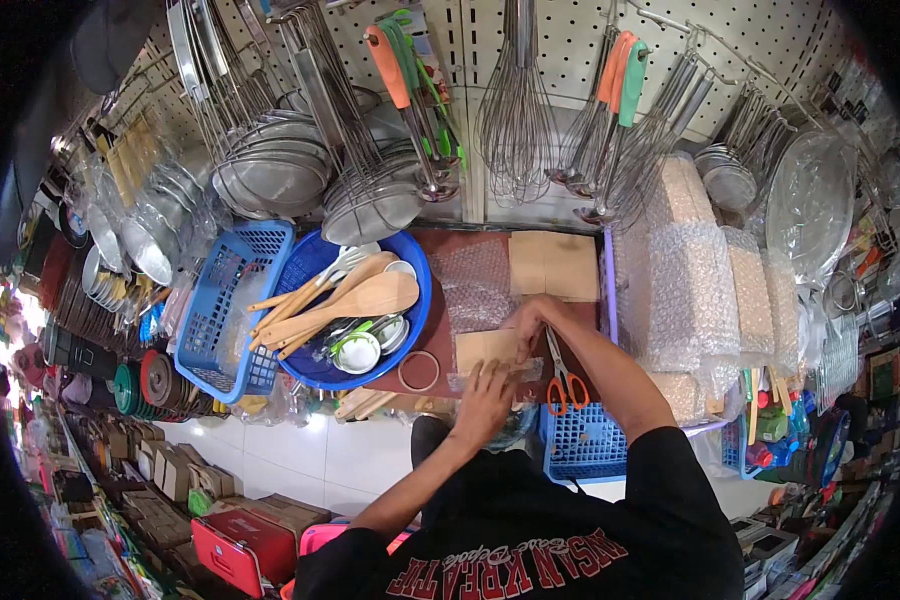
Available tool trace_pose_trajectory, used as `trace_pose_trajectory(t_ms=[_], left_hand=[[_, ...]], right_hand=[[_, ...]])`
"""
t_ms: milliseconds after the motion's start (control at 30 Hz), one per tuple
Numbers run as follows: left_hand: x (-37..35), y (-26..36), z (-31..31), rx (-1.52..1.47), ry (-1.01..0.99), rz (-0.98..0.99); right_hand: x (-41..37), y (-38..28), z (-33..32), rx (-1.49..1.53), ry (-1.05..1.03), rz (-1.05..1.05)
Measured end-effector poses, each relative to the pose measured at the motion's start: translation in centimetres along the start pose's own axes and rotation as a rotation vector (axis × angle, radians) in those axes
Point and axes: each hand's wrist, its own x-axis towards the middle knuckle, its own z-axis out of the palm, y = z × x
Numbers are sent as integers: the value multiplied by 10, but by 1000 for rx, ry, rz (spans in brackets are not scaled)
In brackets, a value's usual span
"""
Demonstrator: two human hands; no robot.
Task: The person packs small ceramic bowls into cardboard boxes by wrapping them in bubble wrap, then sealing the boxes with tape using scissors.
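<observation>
A flat tan piece of cardboard [478,347] lies on bubble wrap on the brown-red tabletop, between my two hands. My left hand [484,404] rests at its near edge, fingers spread over the bubble wrap there. At the cardboard's right side is my right hand [530,328], its wrist bent and its fingers closed on the edge; the fingertips are partly hidden. Scissors [567,388] with orange handles lie just right of my hands. To the left sits a tape ring [418,371]. A larger sheet of bubble wrap [470,280] lies beyond the cardboard.
More cardboard pieces [555,265] lie at the back. A blue basin [417,330] of wooden spatulas and a blue basket [202,345] stand left. Bubble-wrapped packages [670,290] are stacked right. Whisks [515,120] and strainers [275,175] hang overhead. Another blue basket [582,440] sits below the table edge.
</observation>
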Motion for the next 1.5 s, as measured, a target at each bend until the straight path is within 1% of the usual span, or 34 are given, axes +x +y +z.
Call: trace_pose_trajectory(t_ms=[100,200,233,333,400,500,633,733,800,833,900,933,1000,1100,1200,1300,1333,1400,1433,1500], left_hand=[[-11,6,11,246,-132,30],[-13,8,17,250,-207,-2],[-15,9,19,233,-196,-5],[-16,7,18,207,-188,6],[-17,3,14,221,-220,25],[-12,1,12,333,-232,58],[-9,-13,34,348,-143,83],[3,-22,33,337,-114,93],[13,-25,25,299,-89,93],[15,-26,23,326,-108,105],[18,-28,18,377,-149,132],[19,-27,15,352,-159,135],[20,-27,7,301,-185,140],[29,-30,-1,242,-140,156],[44,-35,-7,270,-168,160],[54,-40,-4,173,-323,90],[54,-42,1,196,-287,108],[54,-45,3,244,-220,136],[54,-44,0,222,-247,119],[54,-39,-5,174,-300,91]], right_hand=[[-5,-3,0,53,-57,-10],[-11,-6,1,28,-34,2],[-15,-11,3,11,-16,6],[-11,-9,4,139,-161,60],[-9,-5,4,176,-154,64],[-11,-2,4,227,-147,49],[-21,0,4,257,-65,59],[-19,20,-1,328,-35,-39],[-8,46,-13,371,-75,-90],[-9,50,-16,390,-94,-116],[-7,57,-5,427,48,-87],[-10,55,3,447,116,-72],[-20,48,11,482,169,-55],[-22,49,11,504,232,-56],[-25,59,10,548,326,-99],[-22,62,12,536,476,-100],[-19,63,12,518,531,-90],[-14,54,4,290,578,78],[-12,46,0,175,598,160],[-26,26,3,-199,819,89]])
